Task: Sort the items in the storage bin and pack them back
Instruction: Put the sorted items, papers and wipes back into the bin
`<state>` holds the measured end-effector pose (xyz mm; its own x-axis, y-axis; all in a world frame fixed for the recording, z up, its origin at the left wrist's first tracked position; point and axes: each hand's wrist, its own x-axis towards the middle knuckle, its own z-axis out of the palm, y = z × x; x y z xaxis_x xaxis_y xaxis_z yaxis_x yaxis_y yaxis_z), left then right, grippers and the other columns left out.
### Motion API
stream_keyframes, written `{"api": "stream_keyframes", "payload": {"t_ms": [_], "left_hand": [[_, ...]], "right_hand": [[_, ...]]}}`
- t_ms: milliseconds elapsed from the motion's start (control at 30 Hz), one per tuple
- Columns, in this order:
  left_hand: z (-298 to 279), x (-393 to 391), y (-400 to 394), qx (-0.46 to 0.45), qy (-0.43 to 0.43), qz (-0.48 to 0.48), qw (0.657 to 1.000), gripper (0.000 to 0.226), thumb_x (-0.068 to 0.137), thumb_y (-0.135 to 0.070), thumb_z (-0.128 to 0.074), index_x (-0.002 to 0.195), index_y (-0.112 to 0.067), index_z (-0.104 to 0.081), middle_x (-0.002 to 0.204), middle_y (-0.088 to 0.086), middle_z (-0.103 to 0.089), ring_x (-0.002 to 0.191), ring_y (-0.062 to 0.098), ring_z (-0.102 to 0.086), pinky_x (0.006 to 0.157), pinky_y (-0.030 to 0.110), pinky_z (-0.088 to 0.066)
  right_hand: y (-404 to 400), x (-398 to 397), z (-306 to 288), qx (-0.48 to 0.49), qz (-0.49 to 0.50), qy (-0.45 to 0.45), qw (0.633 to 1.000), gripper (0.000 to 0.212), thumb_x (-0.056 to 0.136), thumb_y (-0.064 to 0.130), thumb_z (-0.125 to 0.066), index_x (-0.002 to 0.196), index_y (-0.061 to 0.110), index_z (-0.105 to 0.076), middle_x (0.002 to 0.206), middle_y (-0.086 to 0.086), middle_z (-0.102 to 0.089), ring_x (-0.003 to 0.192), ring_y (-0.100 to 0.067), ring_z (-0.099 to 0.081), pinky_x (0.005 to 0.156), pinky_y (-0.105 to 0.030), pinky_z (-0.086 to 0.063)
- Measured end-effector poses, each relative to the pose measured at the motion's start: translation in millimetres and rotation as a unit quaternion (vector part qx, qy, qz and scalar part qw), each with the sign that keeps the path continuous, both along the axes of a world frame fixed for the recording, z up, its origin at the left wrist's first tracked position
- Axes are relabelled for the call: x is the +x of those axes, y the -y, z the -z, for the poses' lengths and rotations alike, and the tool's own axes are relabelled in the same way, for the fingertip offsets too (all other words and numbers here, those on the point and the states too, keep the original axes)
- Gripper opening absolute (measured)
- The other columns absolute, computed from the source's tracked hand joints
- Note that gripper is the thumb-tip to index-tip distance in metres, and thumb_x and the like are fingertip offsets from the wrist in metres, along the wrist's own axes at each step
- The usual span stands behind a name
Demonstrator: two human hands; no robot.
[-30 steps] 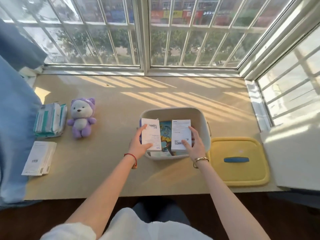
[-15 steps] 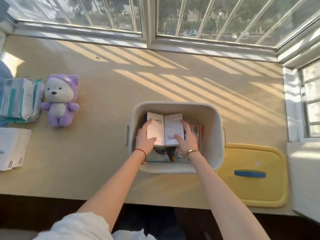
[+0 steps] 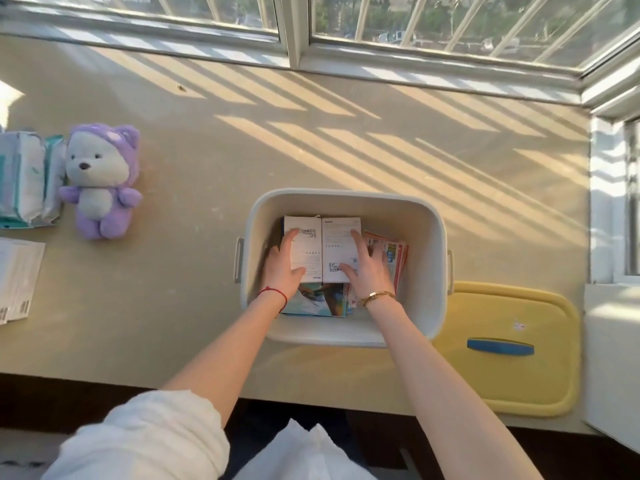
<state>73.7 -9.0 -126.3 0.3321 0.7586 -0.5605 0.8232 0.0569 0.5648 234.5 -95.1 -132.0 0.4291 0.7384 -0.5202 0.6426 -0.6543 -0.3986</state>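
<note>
Step in hand: laying two white boxes down inside the storage bin [image 3: 346, 199], which stands on the counter [image 3: 173, 271].
Left box [image 3: 306, 249]: flat on a teal booklet [image 3: 318, 303], long axis running near to far, touching the right box along one long edge.
Right box [image 3: 341, 251]: same lie, just left of a red-edged stack of leaflets [image 3: 394, 258].
Left hand [image 3: 282, 270]: fingers spread and pressed flat on the left box, thumb at its near edge; not clenched, resting more than gripping.
Right hand [image 3: 369, 271]: fingers spread flat across the right box and onto the leaflets; likewise not closed round anything.
Relation that matters: each box lies directly under its own hand, so letting go needs only a lift straight up.
Still outside the bin: a plush bear [image 3: 100, 181], tissue packs [image 3: 24, 178] and flat white packets [image 3: 17, 278], all well apart at far left, nearer the left hand.
Lid [image 3: 512, 386]: yellow, just right of the bin, nearer the right hand.
</note>
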Motion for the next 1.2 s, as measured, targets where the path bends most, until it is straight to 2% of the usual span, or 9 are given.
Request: {"api": "stream_keyframes", "payload": {"t_ms": [133, 200, 267, 367, 500, 600, 733, 933, 1200], "left_hand": [[-11.8, -2.6, -0.4, 0.039, -0.039, 0.033, 0.998, 0.079, 0.085, -0.013, -0.067, 0.149, -0.031, -0.024, 0.150, 0.015, -0.030, 0.135, 0.031, -0.036, 0.114, 0.044, -0.032], [-28.0, -7.1, -1.2, 0.070, -0.040, 0.053, 0.995, 0.070, 0.089, -0.017, -0.064, 0.148, -0.024, -0.029, 0.152, 0.013, -0.031, 0.139, 0.028, -0.031, 0.115, 0.041, -0.029], [-51.8, -14.2, 0.9, 0.106, -0.023, 0.068, 0.992, 0.059, 0.091, -0.017, -0.061, 0.145, -0.020, -0.037, 0.146, 0.008, -0.042, 0.134, 0.025, -0.037, 0.109, 0.040, -0.036], [-92.0, -30.2, 9.4, 0.169, 0.014, 0.097, 0.981, 0.047, 0.092, -0.017, -0.058, 0.138, -0.018, -0.048, 0.132, 0.005, -0.054, 0.119, 0.022, -0.049, 0.099, 0.040, -0.046], [-141.5, -61.3, 27.5, 0.255, 0.044, 0.116, 0.959, 0.037, 0.089, -0.011, -0.063, 0.126, -0.013, -0.060, 0.118, 0.009, -0.062, 0.104, 0.027, -0.061, 0.086, 0.044, -0.053], [-173.2, -90.8, 43.9, 0.301, 0.055, 0.105, 0.946, 0.032, 0.088, -0.013, -0.062, 0.120, -0.016, -0.064, 0.112, 0.005, -0.065, 0.094, 0.024, -0.064, 0.073, 0.042, -0.056], [-211.2, -131.8, 68.1, 0.327, 0.051, 0.080, 0.940, 0.034, 0.088, -0.017, -0.064, 0.122, -0.020, -0.061, 0.115, -0.002, -0.064, 0.100, 0.020, -0.063, 0.078, 0.039, -0.056], [-254.0, -188.6, 105.6, 0.347, 0.022, 0.029, 0.937, 0.034, 0.088, -0.015, -0.066, 0.122, -0.017, -0.063, 0.117, 0.002, -0.066, 0.103, 0.022, -0.064, 0.085, 0.033, -0.051], [-273.7, -274.9, 126.9, 0.368, 0.020, -0.043, 0.929, 0.033, 0.088, -0.013, -0.065, 0.121, -0.016, -0.063, 0.114, 0.003, -0.066, 0.105, 0.021, -0.060, 0.091, 0.034, -0.047]], "right_hand": [[6.2, 7.1, -18.7, 0.025, 0.022, -0.009, 0.999, 0.060, 0.095, 0.035, -0.054, 0.147, 0.032, -0.025, 0.140, -0.016, -0.034, 0.121, -0.036, -0.044, 0.089, -0.041, -0.046], [13.7, 10.4, -34.6, 0.059, 0.031, -0.003, 0.998, 0.054, 0.095, 0.033, -0.055, 0.144, 0.026, -0.033, 0.135, -0.014, -0.040, 0.119, -0.033, -0.044, 0.096, -0.042, -0.044], [25.3, 12.8, -54.1, 0.097, 0.019, 0.018, 0.995, 0.048, 0.095, 0.030, -0.056, 0.139, 0.020, -0.042, 0.128, -0.011, -0.047, 0.118, -0.029, -0.044, 0.100, -0.041, -0.042], [44.2, 13.7, -84.9, 0.154, 0.003, 0.062, 0.986, 0.043, 0.092, 0.022, -0.060, 0.133, 0.014, -0.051, 0.122, -0.008, -0.056, 0.115, -0.026, -0.048, 0.100, -0.039, -0.044], [70.0, 7.9, -125.7, 0.205, -0.014, 0.106, 0.973, 0.037, 0.090, 0.021, -0.063, 0.125, 0.012, -0.057, 0.116, -0.007, -0.061, 0.111, -0.026, -0.052, 0.098, -0.039, -0.046], [89.0, -2.1, -155.8, 0.231, -0.029, 0.120, 0.965, 0.035, 0.090, 0.020, -0.064, 0.124, 0.010, -0.058, 0.115, -0.008, -0.061, 0.112, -0.026, -0.051, 0.099, -0.038, -0.044], [108.8, -20.9, -187.6, 0.250, -0.045, 0.140, 0.957, 0.035, 0.089, 0.018, -0.065, 0.122, 0.009, -0.059, 0.114, -0.009, -0.062, 0.110, -0.028, -0.052, 0.098, -0.040, -0.046], [124.2, -52.8, -217.5, 0.273, -0.079, 0.129, 0.950, 0.036, 0.089, 0.018, -0.064, 0.123, 0.009, -0.059, 0.114, -0.010, -0.062, 0.112, -0.029, -0.051, 0.097, -0.038, -0.044], [121.2, -112.9, -238.9, 0.274, -0.117, 0.103, 0.949, 0.037, 0.088, 0.017, -0.066, 0.124, 0.011, -0.059, 0.115, -0.009, -0.061, 0.113, -0.030, -0.049, 0.098, -0.041, -0.043]]}}
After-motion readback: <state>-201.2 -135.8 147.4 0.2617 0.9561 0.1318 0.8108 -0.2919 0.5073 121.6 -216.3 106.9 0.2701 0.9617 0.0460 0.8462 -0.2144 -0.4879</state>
